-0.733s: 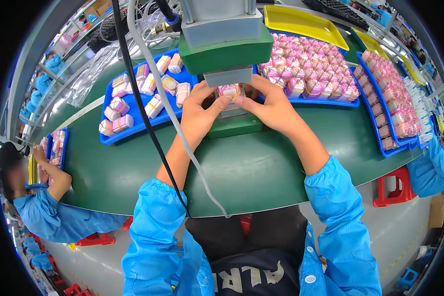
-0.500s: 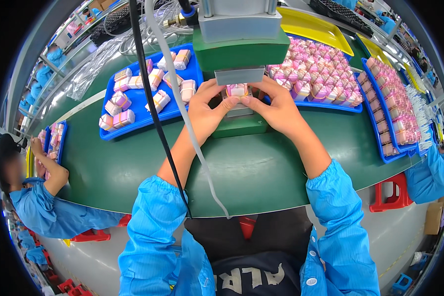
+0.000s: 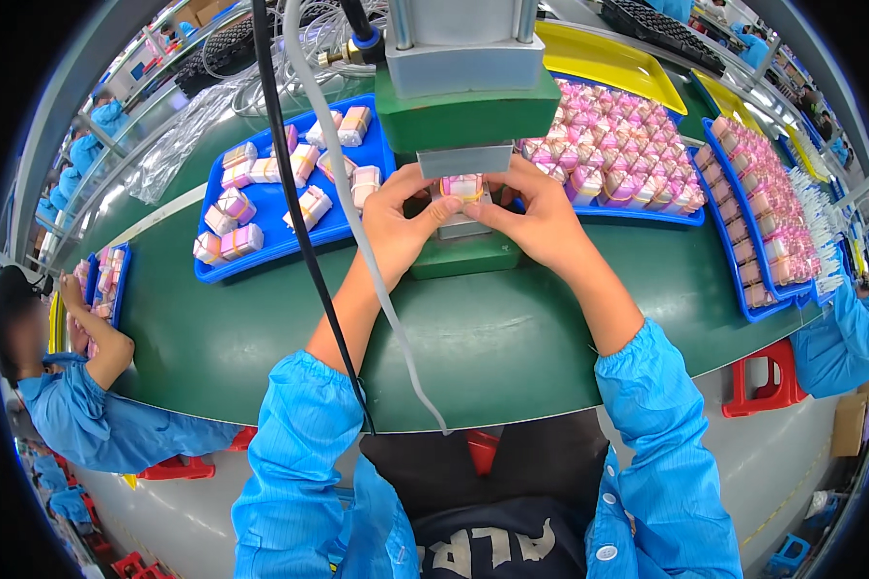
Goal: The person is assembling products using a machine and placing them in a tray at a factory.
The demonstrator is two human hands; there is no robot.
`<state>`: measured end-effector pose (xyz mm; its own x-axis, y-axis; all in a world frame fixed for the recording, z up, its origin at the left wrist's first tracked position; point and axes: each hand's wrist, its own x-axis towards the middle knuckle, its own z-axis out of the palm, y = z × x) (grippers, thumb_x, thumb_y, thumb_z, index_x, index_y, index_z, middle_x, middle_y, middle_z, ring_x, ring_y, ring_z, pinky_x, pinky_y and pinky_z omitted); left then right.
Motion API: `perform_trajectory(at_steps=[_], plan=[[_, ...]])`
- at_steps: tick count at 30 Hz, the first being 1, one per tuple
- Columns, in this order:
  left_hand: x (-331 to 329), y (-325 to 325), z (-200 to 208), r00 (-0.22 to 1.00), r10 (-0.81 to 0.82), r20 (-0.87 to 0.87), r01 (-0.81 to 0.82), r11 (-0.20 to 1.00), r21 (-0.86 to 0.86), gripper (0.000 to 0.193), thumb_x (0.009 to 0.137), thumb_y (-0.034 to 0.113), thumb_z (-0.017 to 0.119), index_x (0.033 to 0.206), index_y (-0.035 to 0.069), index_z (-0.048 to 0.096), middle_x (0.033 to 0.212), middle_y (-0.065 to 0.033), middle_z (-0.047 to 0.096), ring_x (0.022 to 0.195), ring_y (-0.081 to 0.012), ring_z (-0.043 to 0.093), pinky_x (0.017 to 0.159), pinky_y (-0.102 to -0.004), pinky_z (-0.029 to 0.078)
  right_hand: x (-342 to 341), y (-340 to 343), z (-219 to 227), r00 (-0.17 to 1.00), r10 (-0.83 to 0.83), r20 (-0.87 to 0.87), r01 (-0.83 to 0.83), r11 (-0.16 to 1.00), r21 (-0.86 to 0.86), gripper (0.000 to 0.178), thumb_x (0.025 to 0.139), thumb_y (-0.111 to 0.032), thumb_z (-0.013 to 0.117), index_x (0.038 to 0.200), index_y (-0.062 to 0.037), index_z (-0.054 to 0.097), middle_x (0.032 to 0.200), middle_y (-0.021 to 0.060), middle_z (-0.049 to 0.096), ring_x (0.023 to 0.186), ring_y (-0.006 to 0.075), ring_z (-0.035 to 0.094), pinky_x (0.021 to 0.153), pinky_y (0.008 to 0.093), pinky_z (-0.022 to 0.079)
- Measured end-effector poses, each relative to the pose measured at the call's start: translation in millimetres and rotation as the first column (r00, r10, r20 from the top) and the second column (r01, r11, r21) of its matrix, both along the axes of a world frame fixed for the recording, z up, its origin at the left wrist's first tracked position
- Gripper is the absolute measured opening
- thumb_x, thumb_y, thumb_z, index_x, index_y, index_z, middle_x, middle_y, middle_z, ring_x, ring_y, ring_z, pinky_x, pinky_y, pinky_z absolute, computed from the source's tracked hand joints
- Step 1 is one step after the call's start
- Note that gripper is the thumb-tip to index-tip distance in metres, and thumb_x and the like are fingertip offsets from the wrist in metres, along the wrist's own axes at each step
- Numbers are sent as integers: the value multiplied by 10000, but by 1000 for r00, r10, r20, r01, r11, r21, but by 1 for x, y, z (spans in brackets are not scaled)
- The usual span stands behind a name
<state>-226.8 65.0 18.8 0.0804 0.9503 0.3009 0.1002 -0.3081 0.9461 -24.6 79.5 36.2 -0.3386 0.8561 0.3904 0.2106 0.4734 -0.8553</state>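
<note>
A pink-and-white block sits between the left hand, at its eight o'clock, and the right hand, at four; both seemingly pinch it, though far contact is hidden. A green press head stands at twelve.

Bench: smooth green top, bare stretch between grip and near edge. Press's green base sits on it, directly below the grip. Blue tray left of the left hand, just beside it. Second blue tray right of the right hand, also close. Overlapping blue trays well right of the grip. Small blue tray far left of it.
</note>
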Motion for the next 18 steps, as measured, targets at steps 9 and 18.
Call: perform_trajectory(at_steps=[9, 18], plan=[[-5, 1, 4, 993, -104, 48, 106, 994, -34, 401, 830, 131, 792, 1200, 22, 682, 1185, -76, 614, 997, -163, 624, 788, -276, 531, 2, 2, -2, 1000, 13, -15, -13, 1000, 12, 365, 791, -163, 794, 1098, 11, 701, 1072, 55, 614, 798, 143, 529, 716, 276, 459], [-6, -3, 5, 996, -74, 41, 75, 997, -11, 373, 823, 86, 779, 1174, 1, 691, 1221, -88, 605, 1044, -182, 631, 856, -294, 530, -1, -1, 4, 1000, 11, 28, -10, 1000, -21, 356, 793, -147, 793, 1099, 10, 703, 1076, 54, 610, 800, 139, 531, 713, 270, 458]])
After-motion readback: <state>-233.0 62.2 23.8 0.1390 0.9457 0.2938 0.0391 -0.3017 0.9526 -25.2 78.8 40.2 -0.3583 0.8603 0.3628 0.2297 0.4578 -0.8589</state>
